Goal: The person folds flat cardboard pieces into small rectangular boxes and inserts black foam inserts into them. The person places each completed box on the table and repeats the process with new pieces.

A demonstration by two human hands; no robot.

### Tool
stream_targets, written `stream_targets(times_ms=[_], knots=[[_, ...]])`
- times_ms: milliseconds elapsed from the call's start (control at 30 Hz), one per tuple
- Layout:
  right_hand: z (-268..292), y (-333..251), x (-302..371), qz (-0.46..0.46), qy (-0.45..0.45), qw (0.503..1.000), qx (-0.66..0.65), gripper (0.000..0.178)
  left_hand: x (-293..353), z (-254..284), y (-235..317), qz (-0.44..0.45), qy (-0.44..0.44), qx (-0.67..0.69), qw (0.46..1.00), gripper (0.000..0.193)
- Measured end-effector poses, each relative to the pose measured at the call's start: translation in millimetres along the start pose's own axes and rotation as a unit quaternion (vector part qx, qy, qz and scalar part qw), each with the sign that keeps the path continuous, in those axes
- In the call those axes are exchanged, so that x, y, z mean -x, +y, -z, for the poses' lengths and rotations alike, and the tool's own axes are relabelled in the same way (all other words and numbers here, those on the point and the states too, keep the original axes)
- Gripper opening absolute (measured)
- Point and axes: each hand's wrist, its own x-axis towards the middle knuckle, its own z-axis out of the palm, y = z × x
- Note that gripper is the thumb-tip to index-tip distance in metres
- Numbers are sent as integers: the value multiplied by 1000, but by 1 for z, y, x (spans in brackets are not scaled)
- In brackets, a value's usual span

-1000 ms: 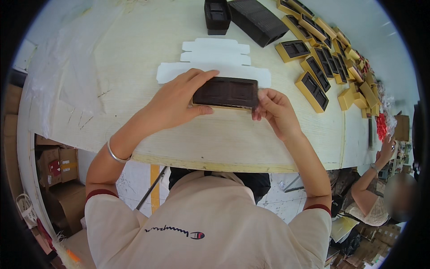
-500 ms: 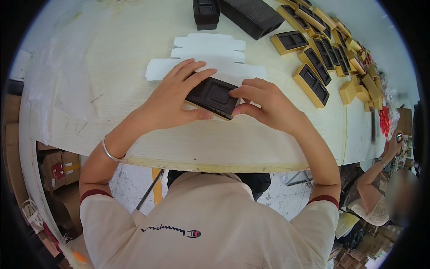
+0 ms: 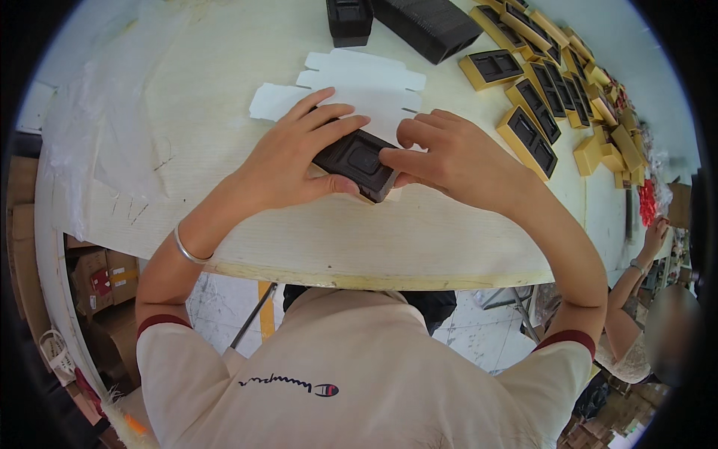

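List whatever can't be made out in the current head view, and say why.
- Black tray, head view: its left end is hidden by the left hand.
- White cut-out sheet, head view: part of its near edge is hidden by the hands.
- Black upright stack, head view: cut off by the top edge.
- Co-worker's hand, head view: too small to tell what it holds, if anything.

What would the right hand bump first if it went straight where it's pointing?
The black tray: the right hand seems to be touching its right end. Past that, the left hand would probably be next, though depth is hard to judge.
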Motion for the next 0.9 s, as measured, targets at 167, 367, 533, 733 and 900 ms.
stream_targets(times_ms=[167, 367, 533, 733, 900], knots=[[-5, -4, -10, 58, -17, 996, 58, 14, 0, -1, 13, -11, 13, -68, 998, 81], [-6, -4, -9, 6, -75, 997, 11, 22, 3, -6, 12, -7, 23, -68, 997, 72], [-2, -17, -5, -59, 6, 998, -34, 44, 7, -7, 10, 9, 3, -115, 993, 67], [-63, -52, 22, -138, 10, 990, 31, 86, 7, -5, 25, 24, -49, -197, 979, 79], [-60, -50, 20, -179, 99, 977, -63, 76, 8, 3, 18, 26, -65, -113, 991, 84]])
